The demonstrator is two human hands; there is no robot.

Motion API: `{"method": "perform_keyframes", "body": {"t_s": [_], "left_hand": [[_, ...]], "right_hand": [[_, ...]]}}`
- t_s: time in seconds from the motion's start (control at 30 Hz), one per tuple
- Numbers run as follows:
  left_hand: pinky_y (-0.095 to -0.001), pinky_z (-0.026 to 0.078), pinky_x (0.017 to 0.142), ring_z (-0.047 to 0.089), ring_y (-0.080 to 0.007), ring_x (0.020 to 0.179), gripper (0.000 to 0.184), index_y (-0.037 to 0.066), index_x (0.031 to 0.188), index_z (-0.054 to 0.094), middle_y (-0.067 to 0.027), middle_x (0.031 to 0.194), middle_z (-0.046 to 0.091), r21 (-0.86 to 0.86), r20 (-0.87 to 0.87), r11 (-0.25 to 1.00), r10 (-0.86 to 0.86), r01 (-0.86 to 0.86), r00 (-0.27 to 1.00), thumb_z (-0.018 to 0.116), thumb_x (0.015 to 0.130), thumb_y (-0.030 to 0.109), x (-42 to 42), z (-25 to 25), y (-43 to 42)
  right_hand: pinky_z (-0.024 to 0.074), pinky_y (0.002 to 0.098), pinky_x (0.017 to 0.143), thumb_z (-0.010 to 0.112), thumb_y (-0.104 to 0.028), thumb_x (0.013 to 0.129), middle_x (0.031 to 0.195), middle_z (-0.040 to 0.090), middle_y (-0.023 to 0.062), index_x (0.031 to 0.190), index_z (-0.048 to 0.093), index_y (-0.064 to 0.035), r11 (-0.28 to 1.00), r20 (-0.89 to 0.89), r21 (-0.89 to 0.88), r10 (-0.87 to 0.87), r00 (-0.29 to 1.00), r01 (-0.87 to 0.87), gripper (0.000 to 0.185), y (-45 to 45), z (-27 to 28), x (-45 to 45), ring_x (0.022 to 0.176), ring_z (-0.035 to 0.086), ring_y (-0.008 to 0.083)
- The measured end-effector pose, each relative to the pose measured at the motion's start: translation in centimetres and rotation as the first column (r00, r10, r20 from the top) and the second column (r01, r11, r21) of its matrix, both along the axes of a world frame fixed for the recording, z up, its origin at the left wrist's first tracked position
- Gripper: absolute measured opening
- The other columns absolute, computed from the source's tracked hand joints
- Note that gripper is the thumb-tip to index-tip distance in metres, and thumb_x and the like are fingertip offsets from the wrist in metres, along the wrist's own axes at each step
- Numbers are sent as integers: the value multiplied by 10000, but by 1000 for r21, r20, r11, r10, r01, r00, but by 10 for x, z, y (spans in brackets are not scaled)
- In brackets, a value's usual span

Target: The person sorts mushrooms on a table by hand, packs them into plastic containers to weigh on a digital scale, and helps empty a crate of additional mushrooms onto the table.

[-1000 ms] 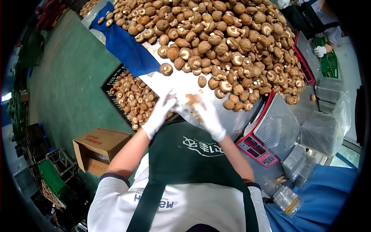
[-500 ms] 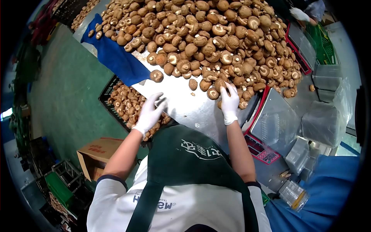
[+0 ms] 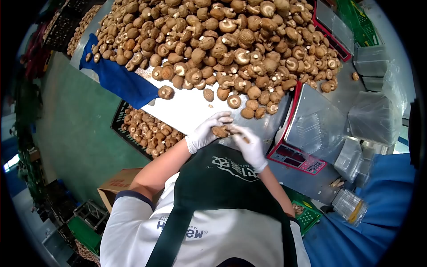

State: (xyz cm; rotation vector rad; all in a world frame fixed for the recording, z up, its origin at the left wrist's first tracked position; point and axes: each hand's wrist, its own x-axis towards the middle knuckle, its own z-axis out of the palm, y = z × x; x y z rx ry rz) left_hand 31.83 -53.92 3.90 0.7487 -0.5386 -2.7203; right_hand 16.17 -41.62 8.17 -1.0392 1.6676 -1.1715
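Both my white-gloved hands meet in front of the apron, over the near edge of the metal table (image 3: 195,100). My left hand (image 3: 207,133) is closed around a brown shiitake mushroom (image 3: 220,131). The fingers of my right hand (image 3: 250,146) reach onto the same mushroom from the right, slightly blurred. A bit of brown shows beneath those fingers; I cannot make out what it is. Beyond my hands rises a large heap of shiitake mushrooms (image 3: 213,42), with several loose ones at its front edge.
A black crate (image 3: 119,116) of mushrooms stands below the table at left, near a cardboard box (image 3: 116,184). A blue cloth (image 3: 122,84) hangs over the table's left edge. To my right are a red-framed scale (image 3: 311,127) and stacked clear plastic trays (image 3: 371,111).
My right hand has come back from the heap toward my body. My left hand has moved right from above the crate, changed from open to closed, and now holds a mushroom.
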Motion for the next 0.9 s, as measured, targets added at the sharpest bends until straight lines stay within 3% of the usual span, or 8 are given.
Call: {"method": "perform_keyframes", "body": {"t_s": [0.17,0.2,0.37,0.5,0.57,0.67,0.8,0.9], "left_hand": [[-364,511,729,587,-240,845,739,30,1464,292,-154,1165,535,247,-392,967,42,61,919,531,907,453,13,40,-16],[-352,490,642,566,-234,734,842,27,1469,275,-145,1051,536,261,-243,965,54,12,968,475,909,622,13,63,-15],[-316,479,597,555,-199,698,867,12,1465,284,-131,895,555,22,-309,999,-18,26,951,359,932,691,30,62,-20],[-315,518,806,635,-177,916,544,18,1310,540,-109,1033,645,-520,421,827,29,215,907,489,986,453,88,34,-30],[-371,460,942,613,-220,1038,457,51,1255,598,-118,1133,648,-526,802,594,109,609,587,572,943,384,128,42,-28],[-435,403,1013,552,-315,1166,466,69,1242,601,-148,1198,623,-324,858,213,477,922,191,629,879,359,163,44,-22],[-376,483,940,611,-296,1114,425,-2,1233,574,-179,1209,604,-729,681,441,393,523,618,658,902,251,100,53,-24],[-416,445,981,546,-368,1119,416,8,1230,557,-194,1190,582,-909,383,0,395,416,835,630,842,139,16,31,-25]], "right_hand": [[478,227,790,611,-65,924,958,653,24,1213,619,-12,946,-245,80,-287,926,314,294,5,-26,-31,862,595,94],[482,284,835,628,-73,896,911,661,58,1217,614,-28,928,-261,39,-348,900,371,325,2,-32,-34,874,616,157],[471,322,890,680,-72,845,1073,554,118,1288,499,-14,859,-289,-40,-499,817,511,482,-1,-54,-47,976,572,215],[455,390,924,712,-154,825,1148,575,174,1235,539,-16,902,-464,-10,-387,797,432,466,-8,-68,-46,1044,573,311],[469,365,897,728,-162,812,1117,615,162,1191,572,-20,897,-425,51,-379,822,440,433,-11,-61,-45,1037,598,298],[481,360,871,733,-167,812,1077,636,156,1165,591,-22,919,-390,19,-357,849,395,407,-7,-73,-50,990,613,289],[490,325,834,728,-168,828,1022,655,125,1194,589,-30,937,-280,129,-279,919,324,415,-7,-59,-45,916,618,229],[500,286,741,673,-141,885,963,648,66,1236,579,-17,961,-66,133,-235,970,242,384,-7,-73,-40,822,593,139]]}}
